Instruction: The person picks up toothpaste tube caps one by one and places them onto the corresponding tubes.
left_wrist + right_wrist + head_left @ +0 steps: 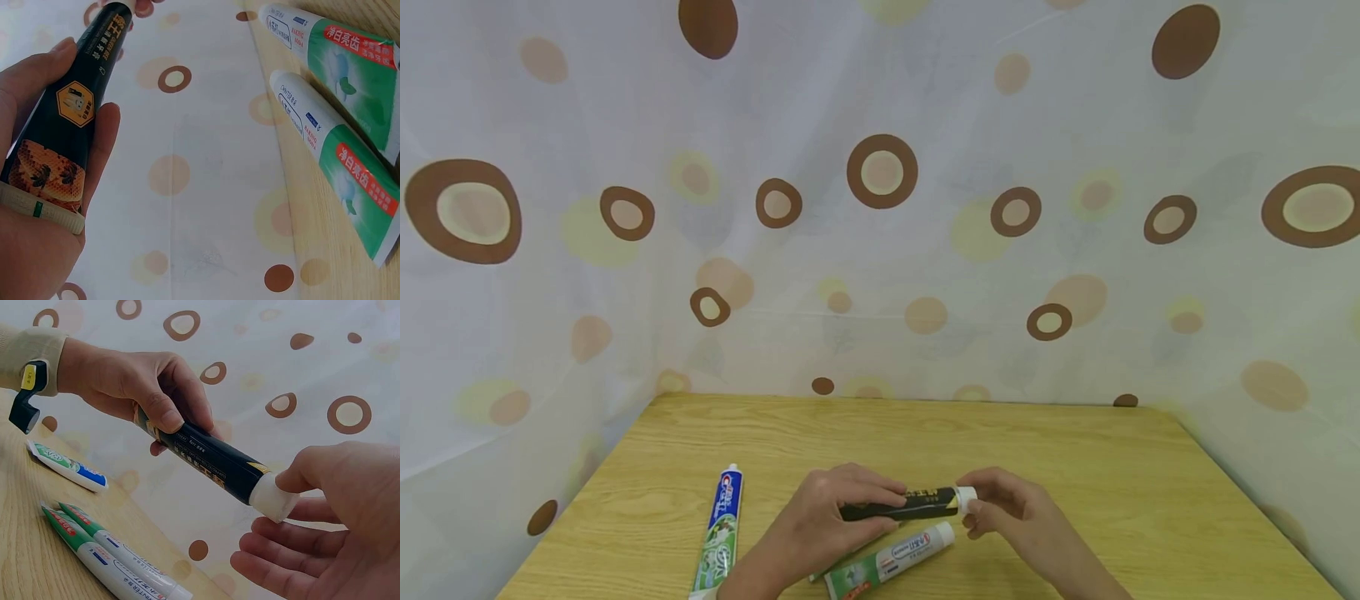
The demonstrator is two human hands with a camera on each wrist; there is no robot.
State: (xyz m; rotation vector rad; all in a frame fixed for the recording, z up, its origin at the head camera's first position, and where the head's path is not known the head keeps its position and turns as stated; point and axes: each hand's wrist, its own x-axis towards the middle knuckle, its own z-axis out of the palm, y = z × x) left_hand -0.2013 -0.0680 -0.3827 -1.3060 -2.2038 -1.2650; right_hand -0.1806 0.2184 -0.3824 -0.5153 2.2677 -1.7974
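My left hand [823, 517] grips a black toothpaste tube [925, 504] round its crimped end, thumb along one side and fingers along the other. The tube is held above the table with its white cap [274, 495] pointing right. At that cap, the thumb and index finger of my right hand [1018, 512] pinch its sides, while the other fingers stay loosely bent below. Close under the black tube lie two green-and-white toothpaste tubes [350, 169], side by side; in the head view one mostly hides behind the other and my left hand.
To the left on the wooden table [1037, 442] lies a blue-and-green toothpaste tube [721, 525], its lower end near my left forearm. A white curtain with brown and beige spots [880, 250] encloses the table's back and sides.
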